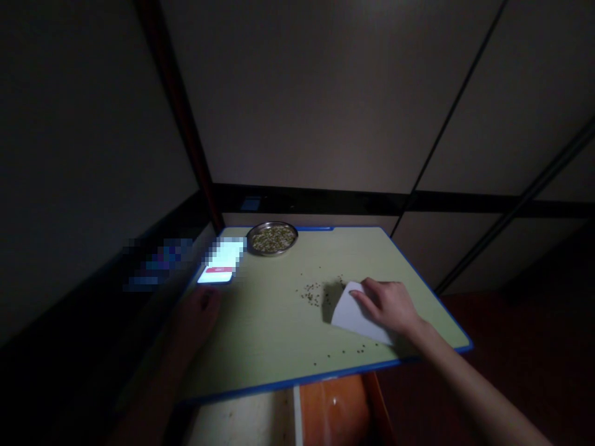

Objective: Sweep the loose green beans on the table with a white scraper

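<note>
My right hand (388,303) pinches a white sheet of paper or thin card (356,317), thumb on top, tilted just above the board. Left of the paper's edge lies a loose patch of small dark seeds or grains (312,295) on the pale green tabletop (260,334). More grains (344,352) are strewn near the front edge. My left hand (198,316) rests in shadow at the left side, fingers curled, with nothing visible in them. Just beyond it lies a lit phone (225,260), its screen partly blurred out. A round metal plate (296,237) at the back holds many greenish seeds.
The tabletop has a blue rim (279,385). Behind it stand pale cabinet panels (316,111) with a dark horizontal band. Below the front edge are an orange object (334,409) and a light wooden surface (246,421). The room is dim.
</note>
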Demonstrator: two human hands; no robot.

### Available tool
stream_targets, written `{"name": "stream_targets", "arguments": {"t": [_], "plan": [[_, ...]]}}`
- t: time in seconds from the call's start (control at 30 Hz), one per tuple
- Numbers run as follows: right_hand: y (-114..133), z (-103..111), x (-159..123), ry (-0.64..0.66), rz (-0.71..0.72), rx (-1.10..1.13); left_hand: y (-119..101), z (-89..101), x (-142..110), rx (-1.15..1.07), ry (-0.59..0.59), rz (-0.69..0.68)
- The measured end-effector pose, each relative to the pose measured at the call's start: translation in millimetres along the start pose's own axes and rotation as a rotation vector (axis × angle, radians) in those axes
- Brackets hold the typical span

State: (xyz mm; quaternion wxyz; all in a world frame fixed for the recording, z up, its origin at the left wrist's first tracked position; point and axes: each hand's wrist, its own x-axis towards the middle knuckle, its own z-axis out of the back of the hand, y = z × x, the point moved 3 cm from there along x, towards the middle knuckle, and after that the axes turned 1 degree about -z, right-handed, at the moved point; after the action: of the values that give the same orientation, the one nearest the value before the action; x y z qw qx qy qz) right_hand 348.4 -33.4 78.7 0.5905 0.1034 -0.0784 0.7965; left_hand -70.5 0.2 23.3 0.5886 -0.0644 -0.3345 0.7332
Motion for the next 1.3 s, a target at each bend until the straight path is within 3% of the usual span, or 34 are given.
{"name": "stream_targets", "arguments": {"t": [0.1, 0.2, 0.73, 1.1, 1.3], "plan": [[-20, -3, -14, 0.008, -0.085, -0.034, 2, -2.2, 1, -0.034, 0.061, 0.015], [-24, -10, -20, 0.024, -0.094, -0.047, 5, -4.7, 2, -0.034, 0.062, 0.007], [54, -22, 6, 0.047, 0.111, 0.051, 3, -4.2, 2, -0.06, 0.04, 0.011], [71, -24, 8, 0.08, 0.31, 0.082, 7, -5.8, 2, -0.059, 0.036, -0.005], [72, -24, 9, 0.08, 0.339, 0.093, 11, -8.0, 2, -0.043, 0.043, 0.013]]}}
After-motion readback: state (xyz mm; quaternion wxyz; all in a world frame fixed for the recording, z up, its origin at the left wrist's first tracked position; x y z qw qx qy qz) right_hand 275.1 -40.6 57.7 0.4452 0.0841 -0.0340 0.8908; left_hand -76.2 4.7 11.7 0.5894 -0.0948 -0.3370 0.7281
